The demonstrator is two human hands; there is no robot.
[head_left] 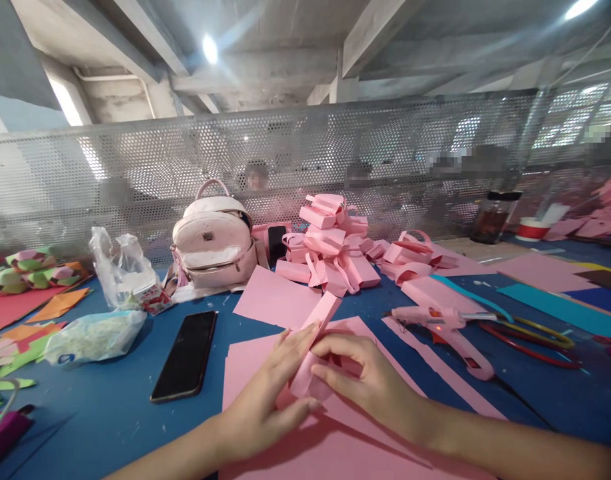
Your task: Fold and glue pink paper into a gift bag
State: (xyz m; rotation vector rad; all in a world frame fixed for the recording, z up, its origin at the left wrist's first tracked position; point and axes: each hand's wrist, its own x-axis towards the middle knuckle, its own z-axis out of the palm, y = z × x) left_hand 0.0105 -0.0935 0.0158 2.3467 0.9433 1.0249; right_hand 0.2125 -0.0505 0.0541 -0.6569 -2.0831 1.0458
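Note:
A folded strip of pink paper [323, 312] slants up between my hands, over large pink sheets [275, 460]. My left hand [273, 393] lies along its left side, with the fingers together pressing on the paper and the thumb low beside it. My right hand [360, 380] pinches the near right part of the folded paper between thumb and fingers. Behind stands a pile of folded pink paper pieces [330, 240]. To the right lies a pink glue gun [450, 327] with a small red light, its cord trailing toward the front right.
A black phone [185, 357] and a plastic packet [98, 337] lie at left. A pale pink backpack [215, 240] stands behind, near a clear bag [120, 267]. Coloured sheets [565, 307], a dark bottle [493, 217] and a red-white cup [530, 229] are at right.

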